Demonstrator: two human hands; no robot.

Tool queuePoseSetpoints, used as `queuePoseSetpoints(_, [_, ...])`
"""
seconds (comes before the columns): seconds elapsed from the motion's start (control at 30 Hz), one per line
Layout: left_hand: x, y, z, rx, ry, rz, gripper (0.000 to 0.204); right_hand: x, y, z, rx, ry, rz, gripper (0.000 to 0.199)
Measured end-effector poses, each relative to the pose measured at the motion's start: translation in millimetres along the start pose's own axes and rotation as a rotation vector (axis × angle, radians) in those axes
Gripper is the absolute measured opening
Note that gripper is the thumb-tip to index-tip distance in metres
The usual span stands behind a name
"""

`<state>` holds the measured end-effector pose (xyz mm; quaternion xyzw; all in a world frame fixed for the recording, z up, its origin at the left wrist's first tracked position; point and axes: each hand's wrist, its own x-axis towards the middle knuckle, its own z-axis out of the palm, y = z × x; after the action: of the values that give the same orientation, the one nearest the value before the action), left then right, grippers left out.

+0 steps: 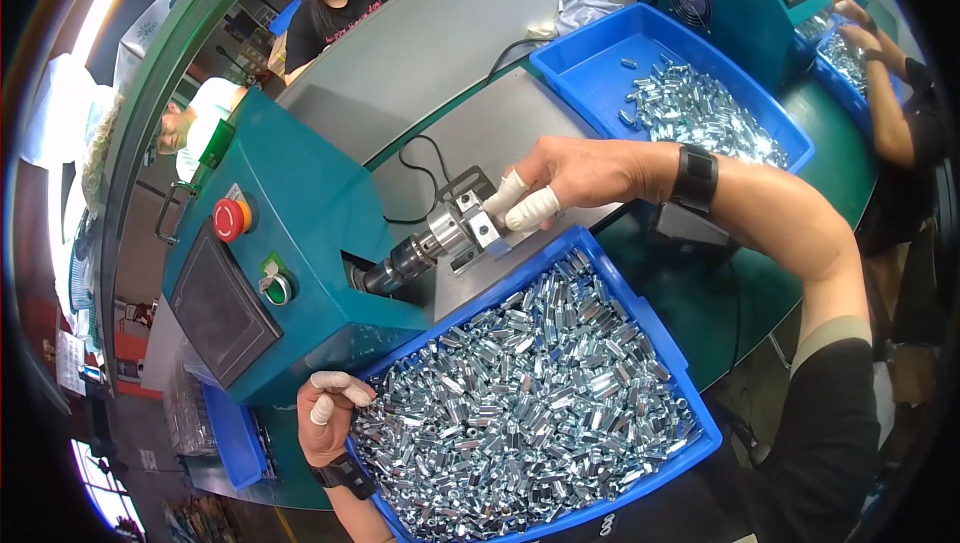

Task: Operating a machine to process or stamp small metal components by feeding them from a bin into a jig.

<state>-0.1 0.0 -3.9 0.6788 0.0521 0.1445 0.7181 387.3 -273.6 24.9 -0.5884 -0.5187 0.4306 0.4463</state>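
The right hand (595, 175) reaches in from the right to the metal clamp (482, 227) at the end of the machine's spindle (405, 263). Two of its fingers (533, 209), in white covers, lie at the clamp's right side, close together and bent toward it. Whether they pinch a nut there cannot be told, since the fingertips and the block hide the spot.

The left hand (322, 421) is at the upper left edge of the near blue tray (655, 333). Its fingers, also in white covers, are curled, with the tips right by the heap of long metal nuts (530, 403); the view does not show whether a nut is between them. The nuts fill the tray in a loose, jumbled layer, below and to the left of the right hand's fingers and just to the right of the left hand's.

Beyond the right hand, a far blue tray (585, 63) carries a smaller pile of nuts (705, 108), gathered mostly toward its right side. The clamp sits over a grey plate (480, 133) on the green worktop (775, 278). The teal machine (300, 168) stands to the left, with a red button (231, 219), a green button (276, 289) and a dark screen (225, 303). Each wrist wears a black band, the right one (696, 178) in plainer view.
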Motion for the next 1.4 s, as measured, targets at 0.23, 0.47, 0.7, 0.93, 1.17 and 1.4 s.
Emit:
queuePoseSetpoints(0.23, [-1,2,-1,-0.017,0.0,-0.006,0.042,1,3,3,0.022,0.032,-0.001,0.042])
queuePoseSetpoints(0.47, [0,2,-1,-0.028,-0.009,-0.009,0.042,4,8,3,-0.004,0.044,0.024,0.041])
queuePoseSetpoints(0.7, [-2,3,1,-0.017,-0.016,-0.005,0.042,3,6,0,0.073,0.077,0.071,0.039])
queuePoseSetpoints(0.93, [-4,1,-2,-0.036,-0.026,-0.041,0.043,-13,-5,-4,0.087,0.193,0.128,0.037])
queuePoseSetpoints(1.17, [-7,2,-1,-0.029,-0.054,-0.04,0.044,-12,-19,6,-0.229,0.435,0.136,0.044])
queuePoseSetpoints(1.4, [-8,2,-2,-0.015,-0.045,-0.059,0.044,10,-50,41,-1.097,0.512,0.102,0.046])
